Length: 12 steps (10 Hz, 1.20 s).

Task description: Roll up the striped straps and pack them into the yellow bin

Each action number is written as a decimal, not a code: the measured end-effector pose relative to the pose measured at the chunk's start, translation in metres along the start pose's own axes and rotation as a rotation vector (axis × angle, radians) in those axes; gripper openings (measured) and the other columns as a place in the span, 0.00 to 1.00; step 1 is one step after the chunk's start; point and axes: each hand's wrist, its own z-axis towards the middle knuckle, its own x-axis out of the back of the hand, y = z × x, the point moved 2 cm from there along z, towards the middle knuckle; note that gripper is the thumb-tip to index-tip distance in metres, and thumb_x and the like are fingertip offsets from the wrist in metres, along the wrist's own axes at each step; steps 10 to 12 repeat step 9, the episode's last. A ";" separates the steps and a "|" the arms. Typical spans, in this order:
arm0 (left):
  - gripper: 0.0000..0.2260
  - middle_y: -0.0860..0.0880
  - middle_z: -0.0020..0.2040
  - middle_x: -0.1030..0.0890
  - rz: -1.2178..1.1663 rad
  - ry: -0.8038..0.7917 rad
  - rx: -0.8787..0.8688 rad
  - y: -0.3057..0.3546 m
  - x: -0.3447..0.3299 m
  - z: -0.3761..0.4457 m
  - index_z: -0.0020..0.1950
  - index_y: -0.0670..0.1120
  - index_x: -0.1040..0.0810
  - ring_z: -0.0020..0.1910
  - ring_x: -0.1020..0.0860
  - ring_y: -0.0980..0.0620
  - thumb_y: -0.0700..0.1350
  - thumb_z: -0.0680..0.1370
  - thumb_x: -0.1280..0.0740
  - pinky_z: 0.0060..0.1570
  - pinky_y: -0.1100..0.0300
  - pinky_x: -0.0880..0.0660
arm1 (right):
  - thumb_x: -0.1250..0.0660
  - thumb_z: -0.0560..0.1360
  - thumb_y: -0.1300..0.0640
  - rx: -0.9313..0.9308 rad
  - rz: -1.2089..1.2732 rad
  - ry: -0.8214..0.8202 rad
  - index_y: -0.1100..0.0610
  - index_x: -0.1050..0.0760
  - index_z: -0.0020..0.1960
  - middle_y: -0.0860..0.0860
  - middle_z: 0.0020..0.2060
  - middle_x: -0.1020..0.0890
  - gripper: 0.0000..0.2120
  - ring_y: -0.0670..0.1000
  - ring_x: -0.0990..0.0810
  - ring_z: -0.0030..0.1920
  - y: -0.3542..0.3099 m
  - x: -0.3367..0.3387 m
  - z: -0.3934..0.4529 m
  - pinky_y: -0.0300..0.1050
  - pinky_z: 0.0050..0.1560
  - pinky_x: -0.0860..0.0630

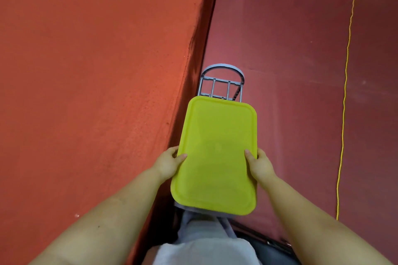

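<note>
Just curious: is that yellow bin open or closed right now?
Closed, it seems: a flat yellow lid covers the whole top, so nothing inside shows. The left hand and right hand grip its two sides.

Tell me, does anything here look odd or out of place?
Nothing looks damaged or spilled. Both hands, left hand and right hand, grip the yellow bin by its sides. No striped straps are in view.

Both arms outstretched — left grip (170, 162), right grip (259, 164) clasped.
</note>
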 end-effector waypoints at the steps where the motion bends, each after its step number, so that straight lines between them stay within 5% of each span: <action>1: 0.21 0.44 0.63 0.23 -0.041 -0.005 0.056 -0.021 -0.008 -0.026 0.70 0.41 0.31 0.58 0.23 0.46 0.48 0.79 0.36 0.56 0.56 0.26 | 0.39 0.79 0.52 -0.001 0.056 -0.036 0.61 0.35 0.70 0.58 0.64 0.25 0.23 0.59 0.27 0.63 0.020 -0.003 -0.026 0.47 0.60 0.32; 2: 0.19 0.44 0.48 0.20 -0.081 -0.040 0.143 -0.032 -0.016 -0.047 0.69 0.43 0.32 0.38 0.22 0.48 0.48 0.79 0.37 0.31 0.59 0.22 | 0.37 0.79 0.52 -0.021 0.127 -0.059 0.61 0.34 0.70 0.58 0.63 0.24 0.23 0.59 0.25 0.61 0.036 -0.007 -0.047 0.46 0.57 0.30; 3: 0.20 0.43 0.47 0.21 -0.241 -0.064 0.177 -0.038 -0.025 -0.060 0.71 0.43 0.35 0.34 0.23 0.50 0.42 0.79 0.36 0.25 0.64 0.23 | 0.33 0.76 0.54 -0.086 0.277 -0.110 0.60 0.33 0.68 0.58 0.60 0.23 0.23 0.58 0.23 0.54 0.049 -0.011 -0.065 0.51 0.54 0.24; 5: 0.23 0.39 0.61 0.24 -0.524 -0.013 0.192 -0.049 -0.036 -0.068 0.73 0.43 0.37 0.41 0.22 0.49 0.33 0.78 0.38 0.27 0.64 0.22 | 0.31 0.73 0.68 -0.171 0.637 -0.180 0.65 0.33 0.68 0.57 0.52 0.22 0.25 0.50 0.21 0.41 0.068 -0.018 -0.085 0.36 0.31 0.21; 7: 0.22 0.42 0.55 0.24 -0.567 0.035 0.155 -0.051 -0.039 -0.066 0.72 0.43 0.36 0.40 0.22 0.50 0.34 0.79 0.38 0.29 0.65 0.21 | 0.31 0.72 0.69 -0.120 0.615 -0.132 0.68 0.32 0.67 0.61 0.54 0.22 0.24 0.51 0.21 0.41 0.067 -0.020 -0.082 0.37 0.37 0.19; 9: 0.24 0.42 0.58 0.24 -0.364 0.029 0.165 -0.047 -0.026 -0.075 0.73 0.42 0.37 0.42 0.24 0.50 0.39 0.78 0.35 0.35 0.61 0.24 | 0.25 0.69 0.59 0.009 0.097 -0.004 0.61 0.41 0.73 0.56 0.65 0.28 0.39 0.55 0.26 0.60 0.045 -0.006 -0.083 0.48 0.60 0.28; 12: 0.24 0.42 0.58 0.24 -0.364 0.029 0.165 -0.047 -0.026 -0.075 0.73 0.42 0.37 0.42 0.24 0.50 0.39 0.78 0.35 0.35 0.61 0.24 | 0.25 0.69 0.59 0.009 0.097 -0.004 0.61 0.41 0.73 0.56 0.65 0.28 0.39 0.55 0.26 0.60 0.045 -0.006 -0.083 0.48 0.60 0.28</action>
